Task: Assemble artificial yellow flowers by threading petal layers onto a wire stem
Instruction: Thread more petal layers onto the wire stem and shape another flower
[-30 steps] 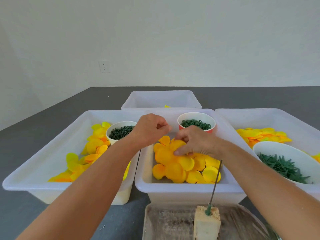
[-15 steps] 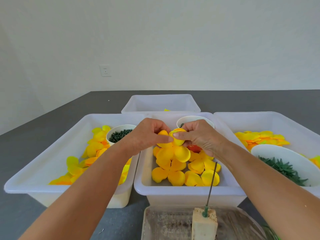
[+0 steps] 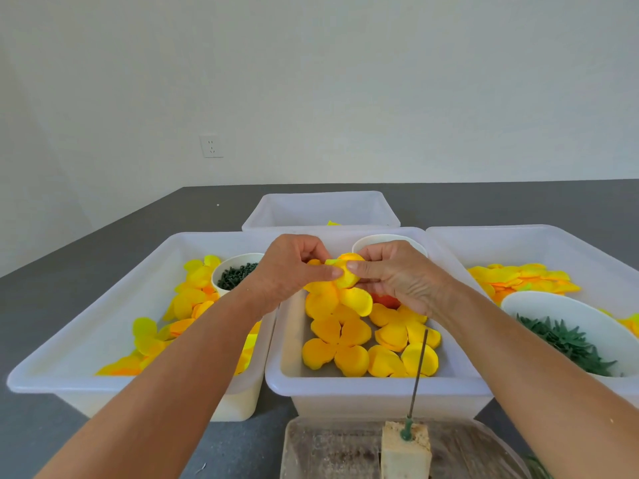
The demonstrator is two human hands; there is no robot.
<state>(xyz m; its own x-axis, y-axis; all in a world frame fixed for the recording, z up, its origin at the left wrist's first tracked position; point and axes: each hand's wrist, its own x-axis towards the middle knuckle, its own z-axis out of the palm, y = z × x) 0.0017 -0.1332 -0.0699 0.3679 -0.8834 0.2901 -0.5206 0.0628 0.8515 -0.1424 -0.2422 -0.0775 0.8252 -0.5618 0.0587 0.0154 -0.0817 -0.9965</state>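
Above the middle white tub (image 3: 377,383), my left hand (image 3: 290,267) and my right hand (image 3: 397,274) both pinch one yellow petal layer (image 3: 340,288), thumbs meeting on its top petal. Its lower petals hang down over the tub. More yellow petal layers (image 3: 370,347) lie flat in that tub. A thin wire stem (image 3: 417,375) stands upright in a foam block (image 3: 406,451) near the front edge, apart from both hands.
The left tub (image 3: 86,347) holds yellow petals and a cup of dark green bits (image 3: 237,273). The right tub (image 3: 553,243) holds orange-yellow petals and a white bowl of green leaves (image 3: 567,337). A red cup (image 3: 387,299) sits behind my right hand. A far tub (image 3: 321,209) stands behind.
Both hands have lifted a petal layer out of the middle tub and now hold it together higher up. The red cup is now mostly hidden behind my right hand.
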